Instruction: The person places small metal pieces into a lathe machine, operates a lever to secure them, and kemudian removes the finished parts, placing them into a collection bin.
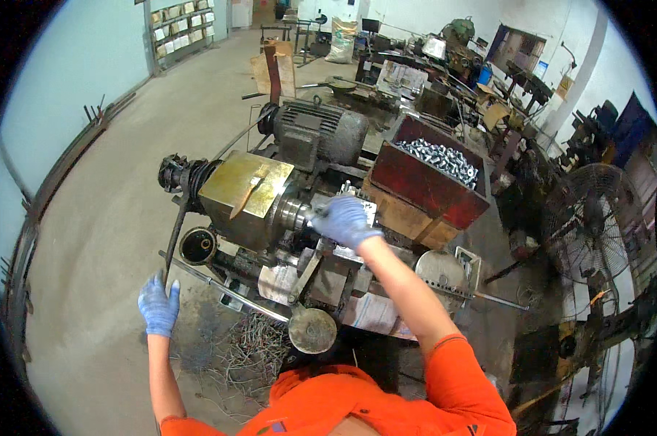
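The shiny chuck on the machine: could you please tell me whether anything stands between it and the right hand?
Nothing visible does: the right hand is close beside the chuck, its fingers near the chuck's right end. Whether they hold something is unclear.

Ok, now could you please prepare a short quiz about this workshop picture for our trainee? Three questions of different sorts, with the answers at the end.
1. Multiple choice: what does the red bin hold?
A) rags
B) metal parts
C) wood blocks

2. True or false: the wooden tool lies on the gold cover.

3. Short answer: which is nearer to the spindle, the left grip or the right grip?

Key:
1. B
2. True
3. The right grip
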The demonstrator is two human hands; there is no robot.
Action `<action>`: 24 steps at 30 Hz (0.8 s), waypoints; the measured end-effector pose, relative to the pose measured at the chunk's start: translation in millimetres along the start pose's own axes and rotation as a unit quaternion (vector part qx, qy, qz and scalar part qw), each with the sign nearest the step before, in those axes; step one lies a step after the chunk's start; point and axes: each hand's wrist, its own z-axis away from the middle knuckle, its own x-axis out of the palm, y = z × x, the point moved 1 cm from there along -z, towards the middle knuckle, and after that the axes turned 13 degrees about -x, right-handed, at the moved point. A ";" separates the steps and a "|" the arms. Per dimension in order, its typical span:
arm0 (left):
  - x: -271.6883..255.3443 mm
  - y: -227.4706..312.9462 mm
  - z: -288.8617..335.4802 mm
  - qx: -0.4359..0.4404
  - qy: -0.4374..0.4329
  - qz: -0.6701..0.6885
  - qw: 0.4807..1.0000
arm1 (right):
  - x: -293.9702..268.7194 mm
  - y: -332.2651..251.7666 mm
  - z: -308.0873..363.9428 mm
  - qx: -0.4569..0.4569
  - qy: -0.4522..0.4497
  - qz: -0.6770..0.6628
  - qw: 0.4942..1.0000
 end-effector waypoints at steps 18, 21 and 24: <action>28.5 194.1 -52.8 0.187 0.053 0.276 0.941 | -39.5 66.6 236.9 0.181 0.247 0.011 0.952; 3.9 217.1 -19.0 0.214 -0.007 0.312 0.925 | 8.2 72.9 287.3 0.295 0.303 -0.210 0.881; 13.8 234.7 5.4 0.258 -0.012 0.337 0.906 | -0.2 54.9 302.3 0.262 0.275 -0.123 0.917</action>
